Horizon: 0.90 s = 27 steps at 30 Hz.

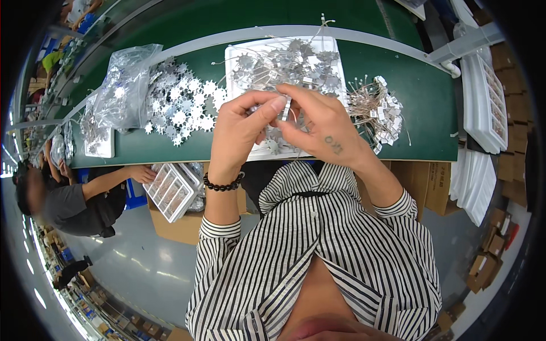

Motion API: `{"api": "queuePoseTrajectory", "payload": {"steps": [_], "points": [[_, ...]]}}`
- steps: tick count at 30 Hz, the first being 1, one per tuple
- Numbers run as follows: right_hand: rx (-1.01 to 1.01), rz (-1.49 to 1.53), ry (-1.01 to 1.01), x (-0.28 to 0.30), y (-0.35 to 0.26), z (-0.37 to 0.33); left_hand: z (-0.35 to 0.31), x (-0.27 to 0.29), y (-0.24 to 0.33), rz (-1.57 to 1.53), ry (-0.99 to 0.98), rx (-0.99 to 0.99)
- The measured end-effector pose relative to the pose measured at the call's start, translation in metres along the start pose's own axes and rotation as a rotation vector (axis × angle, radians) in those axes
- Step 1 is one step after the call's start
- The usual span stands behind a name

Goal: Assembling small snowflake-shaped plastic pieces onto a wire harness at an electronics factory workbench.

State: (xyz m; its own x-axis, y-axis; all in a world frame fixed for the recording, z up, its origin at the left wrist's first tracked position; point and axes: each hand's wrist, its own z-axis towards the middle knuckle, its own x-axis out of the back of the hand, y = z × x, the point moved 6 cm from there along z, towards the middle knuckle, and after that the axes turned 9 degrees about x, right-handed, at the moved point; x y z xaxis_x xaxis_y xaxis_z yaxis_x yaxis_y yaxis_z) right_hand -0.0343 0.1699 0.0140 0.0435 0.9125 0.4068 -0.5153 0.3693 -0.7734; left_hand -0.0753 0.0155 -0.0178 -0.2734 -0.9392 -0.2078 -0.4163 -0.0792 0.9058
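My left hand (pixel 239 125) is closed, its thumb and index finger pinching a small silvery metal piece (pixel 286 107) with a toothed outline. My right hand (pixel 323 122) curls its thumb and fingers round the other side of that piece. A pale wire seems to hang from it, though the fingers hide part of it. Both hands are above a white tray (pixel 231 63) heaped with star-shaped metal plates that have wires attached. Left of my hands lies a loose pile of bare star-shaped metal plates (pixel 181 108). A bundle of wires with white connectors (pixel 388 116) lies to the right.
A clear plastic bag (pixel 128 85) and a smaller white tray (pixel 101 146) lie farther left on the green table (pixel 429 113). A grey rail (pixel 375 38) crosses behind the tray. At left, a co-worker (pixel 74 204) touches a white compartment tray (pixel 170 193). White trays (pixel 483 102) are stacked right.
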Motion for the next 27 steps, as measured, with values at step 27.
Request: {"api": "queuePoseTrajectory", "payload": {"steps": [27], "points": [[-0.263, -0.599, 0.586, 0.194, 0.073, -0.101, 0.027, 0.066, 0.006, -0.622, -0.159, -0.010]]}}
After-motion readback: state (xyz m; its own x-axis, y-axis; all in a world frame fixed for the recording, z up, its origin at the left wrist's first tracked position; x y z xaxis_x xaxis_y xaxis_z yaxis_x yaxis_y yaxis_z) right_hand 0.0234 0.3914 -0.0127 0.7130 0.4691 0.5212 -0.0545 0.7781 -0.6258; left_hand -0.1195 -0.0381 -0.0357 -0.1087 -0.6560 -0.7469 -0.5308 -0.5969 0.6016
